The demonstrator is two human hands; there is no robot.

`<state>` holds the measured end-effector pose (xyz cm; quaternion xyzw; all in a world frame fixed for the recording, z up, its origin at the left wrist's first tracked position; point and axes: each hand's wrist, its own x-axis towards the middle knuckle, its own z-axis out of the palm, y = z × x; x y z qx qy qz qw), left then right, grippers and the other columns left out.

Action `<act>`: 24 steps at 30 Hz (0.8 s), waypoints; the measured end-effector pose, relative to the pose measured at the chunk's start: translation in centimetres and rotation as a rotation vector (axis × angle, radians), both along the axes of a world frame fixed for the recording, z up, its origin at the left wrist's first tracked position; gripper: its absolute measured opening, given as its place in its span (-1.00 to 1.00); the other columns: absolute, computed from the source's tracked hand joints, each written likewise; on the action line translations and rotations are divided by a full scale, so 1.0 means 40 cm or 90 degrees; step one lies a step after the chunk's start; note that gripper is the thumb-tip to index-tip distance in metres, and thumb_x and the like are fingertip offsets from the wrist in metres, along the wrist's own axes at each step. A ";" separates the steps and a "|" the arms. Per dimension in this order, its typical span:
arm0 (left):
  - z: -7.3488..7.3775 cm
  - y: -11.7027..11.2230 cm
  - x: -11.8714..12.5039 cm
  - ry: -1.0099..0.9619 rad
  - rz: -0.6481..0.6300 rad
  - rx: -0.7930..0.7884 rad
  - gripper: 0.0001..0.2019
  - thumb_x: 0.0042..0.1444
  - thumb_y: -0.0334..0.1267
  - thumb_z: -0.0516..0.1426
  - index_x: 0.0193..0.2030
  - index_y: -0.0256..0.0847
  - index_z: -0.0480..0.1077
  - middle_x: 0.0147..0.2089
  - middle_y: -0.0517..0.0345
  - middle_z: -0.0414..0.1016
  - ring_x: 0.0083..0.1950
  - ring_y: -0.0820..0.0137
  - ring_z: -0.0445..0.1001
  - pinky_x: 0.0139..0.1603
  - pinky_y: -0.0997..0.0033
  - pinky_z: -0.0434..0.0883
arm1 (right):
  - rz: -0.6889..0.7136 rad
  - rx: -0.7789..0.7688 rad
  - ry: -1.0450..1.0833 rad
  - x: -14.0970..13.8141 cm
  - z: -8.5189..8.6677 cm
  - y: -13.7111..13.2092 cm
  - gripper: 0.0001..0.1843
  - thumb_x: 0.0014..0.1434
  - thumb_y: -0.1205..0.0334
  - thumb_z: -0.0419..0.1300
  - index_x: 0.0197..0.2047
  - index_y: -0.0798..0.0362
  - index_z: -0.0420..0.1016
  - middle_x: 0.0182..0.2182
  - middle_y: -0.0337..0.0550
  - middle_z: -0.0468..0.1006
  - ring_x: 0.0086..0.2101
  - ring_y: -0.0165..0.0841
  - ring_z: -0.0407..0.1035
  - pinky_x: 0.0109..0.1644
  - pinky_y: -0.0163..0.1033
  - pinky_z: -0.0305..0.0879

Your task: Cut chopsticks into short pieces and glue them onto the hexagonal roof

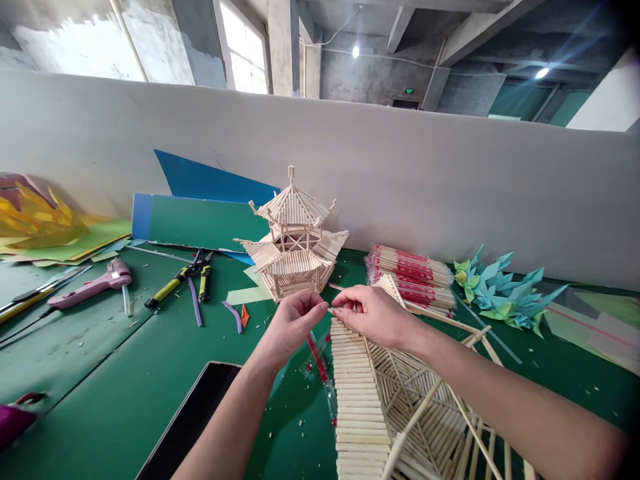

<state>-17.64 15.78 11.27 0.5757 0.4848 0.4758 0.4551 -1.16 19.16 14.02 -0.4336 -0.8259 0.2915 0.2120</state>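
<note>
My left hand and my right hand meet above the far end of a wooden stick roof panel. Both pinch a thin short wooden stick held between their fingertips, just above the panel's top row. The panel is part of a larger stick frame lying on the green table in front of me. A finished two-tier pagoda model made of sticks stands just behind my hands.
Packs of wrapped chopsticks lie right of the pagoda, folded paper cranes further right. A pink glue gun, yellow-handled cutters, paper sheets and a dark tablet lie to the left. A grey partition closes the back.
</note>
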 end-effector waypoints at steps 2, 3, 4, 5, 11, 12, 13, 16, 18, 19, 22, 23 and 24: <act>0.000 0.000 0.000 0.000 -0.001 0.001 -0.77 0.05 -0.16 0.10 -0.52 -0.24 0.27 -0.55 0.32 0.14 -0.50 0.52 0.07 -0.50 0.52 0.05 | 0.002 -0.003 0.000 0.000 -0.001 0.002 -0.81 0.04 0.14 0.14 -0.33 0.02 0.51 -0.55 -0.25 0.49 -0.56 -0.48 0.24 -0.54 -0.36 0.07; 0.000 0.000 0.000 0.000 -0.001 0.001 -0.77 0.05 -0.16 0.10 -0.52 -0.24 0.27 -0.55 0.32 0.14 -0.50 0.52 0.07 -0.50 0.52 0.05 | 0.002 -0.003 -0.001 0.000 -0.001 0.003 -0.81 0.04 0.14 0.14 -0.33 0.03 0.51 -0.55 -0.25 0.49 -0.56 -0.48 0.24 -0.54 -0.36 0.07; 0.000 0.000 0.000 0.001 -0.002 0.002 -0.77 0.05 -0.16 0.10 -0.52 -0.24 0.27 -0.55 0.32 0.14 -0.50 0.52 0.07 -0.51 0.51 0.05 | 0.003 -0.003 -0.002 -0.001 0.000 0.003 -0.82 0.05 0.16 0.13 -0.34 0.03 0.51 -0.55 -0.25 0.49 -0.56 -0.48 0.24 -0.54 -0.36 0.07; 0.000 0.000 0.000 0.001 -0.003 0.003 -0.77 0.05 -0.16 0.10 -0.52 -0.24 0.27 -0.55 0.32 0.14 -0.50 0.53 0.07 -0.50 0.51 0.05 | 0.004 -0.002 -0.004 -0.001 0.001 0.004 -0.82 0.05 0.18 0.12 -0.34 0.03 0.51 -0.54 -0.24 0.50 -0.55 -0.47 0.25 -0.53 -0.36 0.07; 0.001 0.000 0.002 0.004 -0.006 0.011 -0.77 0.06 -0.17 0.09 -0.52 -0.25 0.26 -0.54 0.31 0.14 -0.49 0.53 0.06 -0.50 0.51 0.05 | 0.004 0.009 -0.014 -0.002 0.012 0.000 -0.80 0.08 0.24 0.07 -0.37 0.03 0.52 -0.52 -0.23 0.50 -0.52 -0.46 0.25 -0.51 -0.35 0.06; 0.002 0.000 0.002 0.005 -0.006 0.011 -0.77 0.06 -0.17 0.09 -0.52 -0.25 0.25 -0.54 0.31 0.14 -0.49 0.53 0.06 -0.50 0.51 0.05 | 0.004 0.009 -0.015 -0.002 0.012 -0.001 -0.81 0.08 0.23 0.07 -0.37 0.03 0.52 -0.53 -0.23 0.50 -0.53 -0.46 0.25 -0.51 -0.35 0.06; 0.002 0.000 0.003 0.006 -0.006 0.011 -0.77 0.06 -0.17 0.09 -0.52 -0.25 0.25 -0.54 0.31 0.14 -0.49 0.53 0.06 -0.50 0.52 0.05 | 0.004 0.009 -0.015 -0.002 0.011 -0.001 -0.81 0.07 0.22 0.08 -0.37 0.03 0.52 -0.53 -0.24 0.50 -0.53 -0.46 0.25 -0.51 -0.35 0.06; 0.002 0.000 0.003 0.008 -0.006 0.009 -0.77 0.06 -0.17 0.09 -0.52 -0.25 0.26 -0.54 0.31 0.14 -0.49 0.52 0.07 -0.50 0.52 0.05 | 0.004 0.010 -0.013 -0.002 0.007 -0.001 -0.82 0.06 0.20 0.11 -0.34 0.02 0.52 -0.54 -0.24 0.49 -0.53 -0.46 0.25 -0.52 -0.35 0.06; 0.003 0.000 0.003 0.008 -0.005 0.009 -0.76 0.05 -0.16 0.09 -0.53 -0.25 0.26 -0.55 0.31 0.15 -0.50 0.52 0.08 -0.51 0.52 0.05 | 0.006 0.010 -0.012 -0.002 0.005 0.000 -0.82 0.06 0.19 0.11 -0.34 0.02 0.52 -0.55 -0.24 0.49 -0.54 -0.46 0.25 -0.52 -0.35 0.07; 0.003 -0.001 0.004 0.008 -0.004 0.009 -0.76 0.05 -0.16 0.09 -0.53 -0.25 0.26 -0.55 0.31 0.14 -0.50 0.52 0.07 -0.51 0.52 0.05 | 0.006 0.011 -0.012 -0.001 0.004 0.000 -0.82 0.06 0.19 0.11 -0.33 0.02 0.52 -0.56 -0.24 0.49 -0.54 -0.45 0.25 -0.52 -0.35 0.07; 0.005 -0.001 0.004 0.006 -0.003 0.007 -0.76 0.05 -0.16 0.09 -0.53 -0.25 0.26 -0.55 0.32 0.15 -0.50 0.52 0.07 -0.51 0.52 0.05 | 0.009 0.011 -0.012 -0.001 0.003 0.001 -0.81 0.07 0.17 0.10 -0.33 0.00 0.52 -0.55 -0.24 0.49 -0.54 -0.44 0.25 -0.53 -0.34 0.07; 0.006 -0.002 0.005 0.005 -0.003 0.007 -0.76 0.05 -0.16 0.09 -0.53 -0.25 0.26 -0.55 0.31 0.15 -0.50 0.52 0.07 -0.51 0.52 0.05 | 0.010 0.011 -0.012 -0.001 0.002 0.001 -0.81 0.07 0.17 0.09 -0.33 0.00 0.52 -0.54 -0.24 0.49 -0.54 -0.44 0.26 -0.53 -0.33 0.07; 0.006 -0.002 0.005 0.004 -0.003 0.005 -0.76 0.05 -0.16 0.09 -0.54 -0.25 0.26 -0.55 0.31 0.15 -0.50 0.52 0.07 -0.50 0.52 0.05 | 0.011 0.011 -0.012 -0.001 0.002 0.001 -0.81 0.08 0.17 0.09 -0.33 0.00 0.52 -0.54 -0.23 0.49 -0.54 -0.44 0.26 -0.53 -0.33 0.08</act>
